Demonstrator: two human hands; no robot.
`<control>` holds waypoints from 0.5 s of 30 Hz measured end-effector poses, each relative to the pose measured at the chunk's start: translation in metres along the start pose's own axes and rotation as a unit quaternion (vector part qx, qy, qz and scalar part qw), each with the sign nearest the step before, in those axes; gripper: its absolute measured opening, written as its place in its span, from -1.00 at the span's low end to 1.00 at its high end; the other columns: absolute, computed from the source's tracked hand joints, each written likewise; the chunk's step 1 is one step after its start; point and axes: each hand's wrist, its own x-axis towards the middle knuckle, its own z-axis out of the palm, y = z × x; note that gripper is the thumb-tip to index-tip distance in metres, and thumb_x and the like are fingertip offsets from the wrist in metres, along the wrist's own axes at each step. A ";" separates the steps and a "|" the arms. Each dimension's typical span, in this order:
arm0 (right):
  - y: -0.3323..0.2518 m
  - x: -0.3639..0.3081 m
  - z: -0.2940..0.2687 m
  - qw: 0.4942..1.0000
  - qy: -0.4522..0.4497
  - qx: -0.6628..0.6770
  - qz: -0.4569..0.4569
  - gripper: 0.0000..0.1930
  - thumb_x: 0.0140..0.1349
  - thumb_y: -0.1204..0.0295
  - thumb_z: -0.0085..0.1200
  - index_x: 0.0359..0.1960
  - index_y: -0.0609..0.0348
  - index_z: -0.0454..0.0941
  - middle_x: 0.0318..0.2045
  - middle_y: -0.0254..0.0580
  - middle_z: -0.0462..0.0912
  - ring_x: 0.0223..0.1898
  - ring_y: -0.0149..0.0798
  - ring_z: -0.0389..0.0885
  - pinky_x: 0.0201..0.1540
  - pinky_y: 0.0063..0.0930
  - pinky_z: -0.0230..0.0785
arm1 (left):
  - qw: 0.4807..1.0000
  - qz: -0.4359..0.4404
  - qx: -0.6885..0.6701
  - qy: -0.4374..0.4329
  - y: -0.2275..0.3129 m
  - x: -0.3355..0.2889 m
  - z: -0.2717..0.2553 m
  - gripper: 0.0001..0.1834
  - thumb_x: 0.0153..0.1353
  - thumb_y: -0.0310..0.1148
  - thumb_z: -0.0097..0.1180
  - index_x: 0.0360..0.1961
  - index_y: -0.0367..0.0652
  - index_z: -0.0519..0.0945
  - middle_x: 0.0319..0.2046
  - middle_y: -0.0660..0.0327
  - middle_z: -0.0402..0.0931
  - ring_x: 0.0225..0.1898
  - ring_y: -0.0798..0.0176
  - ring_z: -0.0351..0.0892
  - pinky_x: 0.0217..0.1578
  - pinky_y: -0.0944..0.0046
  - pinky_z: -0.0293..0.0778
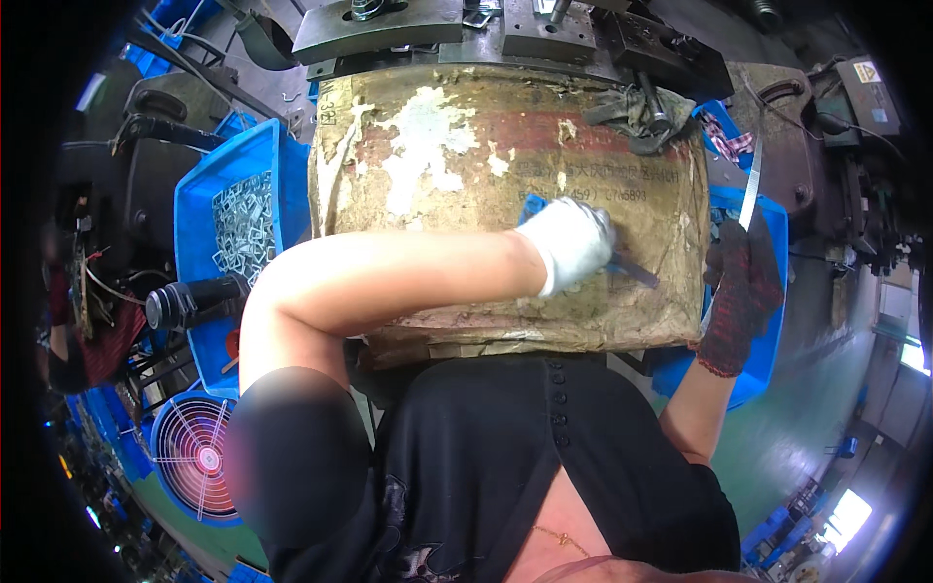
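My left hand (573,243), in a white glove, reaches across over the worn, cardboard-covered work surface (466,262). Its fingers are closed round a slim tool; a blue end (532,207) shows on one side of the fist and a flat dark tip (637,271) on the other. The middle of that tool is hidden by the glove. At the right, my right hand (743,291) wears a dark red-and-black glove and is closed on a long thin metal strip (752,185). This strip stands up past the hand, above a blue bin (773,330).
Heavy metal machine blocks (549,34) border the far edge, with a dark cloth (632,117) beside a bolt. A blue bin (292,185) at left contains many small bent metal pieces (243,223). A round fan (199,459) stands lower left.
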 end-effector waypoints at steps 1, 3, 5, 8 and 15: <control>0.003 -0.001 -0.003 1.000 -0.002 0.014 0.000 -0.56 0.25 0.44 0.09 0.20 0.06 0.48 -0.34 -0.35 0.65 -0.46 -0.56 0.51 -0.47 -0.66 0.36 | 1.000 0.003 0.003 -0.001 0.008 0.004 0.003 -0.77 0.06 -0.45 0.06 -0.23 -0.30 0.52 -0.44 0.00 0.51 -0.43 0.06 0.62 -0.46 0.08 0.51; 0.007 -0.004 -0.004 0.999 0.000 0.039 0.004 -0.56 0.25 0.41 0.11 0.19 0.07 0.48 -0.35 -0.36 0.64 -0.45 -0.56 0.52 -0.47 -0.65 0.37 | 0.995 0.002 0.089 0.040 0.019 0.007 0.009 -0.76 0.04 -0.47 0.04 -0.24 -0.34 0.48 -0.49 0.02 0.49 -0.51 0.11 0.61 -0.58 0.13 0.48; 0.005 -0.007 -0.004 0.998 -0.002 0.064 0.005 -0.56 0.25 0.39 0.13 0.19 0.07 0.49 -0.36 -0.36 0.64 -0.45 -0.56 0.53 -0.47 -0.64 0.38 | 0.995 -0.019 0.079 0.065 0.017 0.005 0.019 -0.76 0.05 -0.47 0.04 -0.23 -0.34 0.46 -0.49 0.04 0.49 -0.53 0.12 0.60 -0.60 0.14 0.48; -0.001 -0.015 0.000 0.998 0.010 0.058 0.026 -0.57 0.24 0.37 0.18 0.17 0.08 0.50 -0.36 -0.39 0.63 -0.46 -0.56 0.53 -0.48 -0.65 0.38 | 0.996 -0.067 0.006 0.065 -0.001 0.000 0.009 -0.75 0.06 -0.50 0.05 -0.20 -0.32 0.43 -0.46 0.05 0.51 -0.47 0.07 0.63 -0.55 0.09 0.52; 0.000 -0.030 0.011 0.997 -0.025 0.069 0.031 -0.58 0.22 0.41 0.21 0.13 0.15 0.52 -0.37 -0.36 0.66 -0.51 -0.56 0.53 -0.54 -0.65 0.36 | 0.997 -0.065 0.002 -0.037 0.011 0.007 -0.004 -0.71 0.05 -0.46 0.10 -0.17 -0.30 0.49 -0.37 0.01 0.55 -0.40 0.06 0.64 -0.44 0.12 0.55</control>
